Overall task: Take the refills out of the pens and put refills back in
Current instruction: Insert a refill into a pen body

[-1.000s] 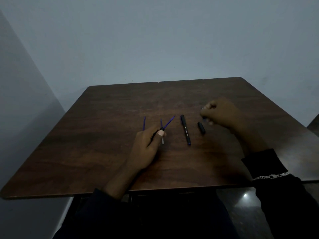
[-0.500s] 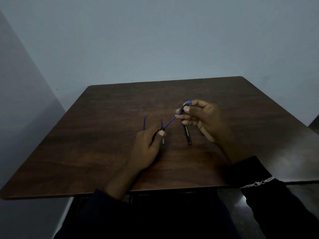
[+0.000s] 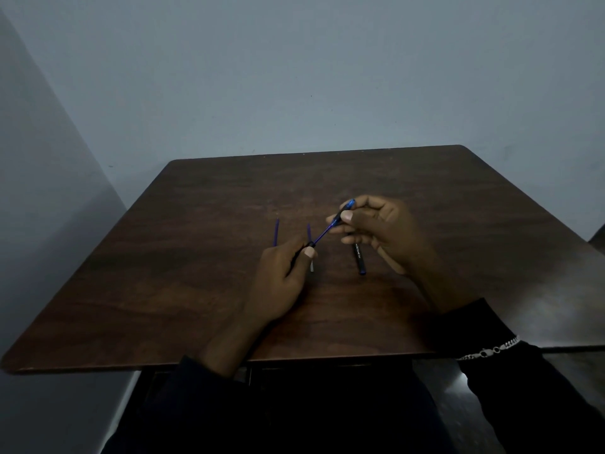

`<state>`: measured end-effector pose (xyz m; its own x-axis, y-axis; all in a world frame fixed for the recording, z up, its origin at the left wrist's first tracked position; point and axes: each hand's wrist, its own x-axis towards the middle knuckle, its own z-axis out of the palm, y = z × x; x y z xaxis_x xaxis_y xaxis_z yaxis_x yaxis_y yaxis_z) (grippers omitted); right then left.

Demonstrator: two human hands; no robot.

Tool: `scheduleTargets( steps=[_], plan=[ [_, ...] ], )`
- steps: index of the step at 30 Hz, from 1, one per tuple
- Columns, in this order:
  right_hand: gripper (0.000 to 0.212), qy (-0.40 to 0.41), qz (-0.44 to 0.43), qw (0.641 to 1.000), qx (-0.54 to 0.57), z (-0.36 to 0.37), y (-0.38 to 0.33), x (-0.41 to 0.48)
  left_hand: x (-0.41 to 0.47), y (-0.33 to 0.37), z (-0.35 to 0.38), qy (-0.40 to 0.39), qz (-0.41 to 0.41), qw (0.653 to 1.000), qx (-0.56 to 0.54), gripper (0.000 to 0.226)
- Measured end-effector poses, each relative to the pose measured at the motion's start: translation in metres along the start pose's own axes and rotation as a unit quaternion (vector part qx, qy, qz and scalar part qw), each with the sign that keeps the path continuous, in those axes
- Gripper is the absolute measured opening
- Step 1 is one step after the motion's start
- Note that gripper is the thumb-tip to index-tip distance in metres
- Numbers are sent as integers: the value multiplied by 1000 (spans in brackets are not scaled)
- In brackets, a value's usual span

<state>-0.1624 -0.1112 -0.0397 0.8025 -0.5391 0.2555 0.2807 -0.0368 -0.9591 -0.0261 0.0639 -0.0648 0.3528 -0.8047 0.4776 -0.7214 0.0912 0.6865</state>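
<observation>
Pinches mostly hidden dark barrel (image 3: 295,261) in left grip (image 3: 281,276), far end of blue refill (image 3: 322,235) in right grip (image 3: 383,231). Covers far half of black pen (image 3: 359,261); white lettering unreadable.

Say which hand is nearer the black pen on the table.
Right. The right hand hides the far end of the black pen; the left hand sits apart to its left.

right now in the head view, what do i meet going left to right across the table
loose refill → second refill → black pen → bracelet. The left hand, right hand and the blue pen they hold overlap these, so left out.
</observation>
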Motion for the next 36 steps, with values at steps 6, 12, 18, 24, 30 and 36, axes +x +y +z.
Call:
scheduleTargets(
  steps=[6, 12, 18, 24, 30, 36],
  plan=[
    [8, 1, -1, 1000, -18, 3, -2, -3, 0, 2, -1, -9, -4, 1000, 0, 33],
    [14, -11, 1, 999, -52, 8, 2, -4, 0, -1, 0, -17, 2, 1000, 15, 26],
    [15, -41, -8, 992, -119, 11, 5, -5, 0, -1, -1, -22, 15, 999, 32, 25],
    [14, -50, -14, 991, -127, 9, 4, -7, -1, -1, -2, -28, 27, 999, 34, 29],
    [18, -41, -17, 989, -138, 11, 4, -8, -1, -2, -1, -28, 22, 999, 22, 26],
    [18, -42, -19, 985, -166, 10, 5, -9, -1, -4, 0, -38, 28, 998, 28, 26]
  ],
)
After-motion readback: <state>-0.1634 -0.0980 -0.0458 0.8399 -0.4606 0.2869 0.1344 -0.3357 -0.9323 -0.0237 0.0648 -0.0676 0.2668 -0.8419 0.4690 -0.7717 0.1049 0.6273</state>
